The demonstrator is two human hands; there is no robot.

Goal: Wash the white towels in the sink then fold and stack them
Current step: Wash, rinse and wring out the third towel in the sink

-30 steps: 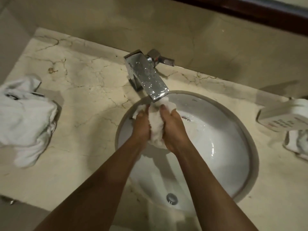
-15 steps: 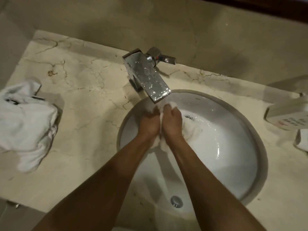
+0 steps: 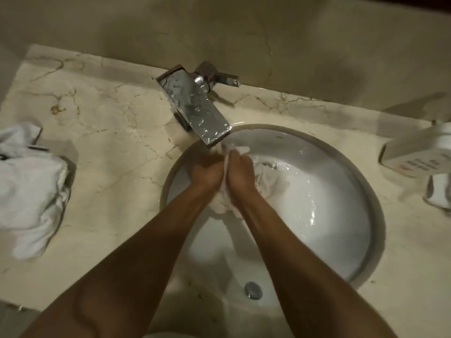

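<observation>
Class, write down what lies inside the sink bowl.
Inside the sink: a wet white towel, gripped by the left hand and right hand, and a drain. Their fingers are hidden.

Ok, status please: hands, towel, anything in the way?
Left hand and right hand both gripping the towel under the faucet. Sink unobstructed.

Dim, warm light; glare streaks the round white ceramic sink (image 3: pixel 314 213); hands motion-blurred; wide-angle edges bend.
</observation>
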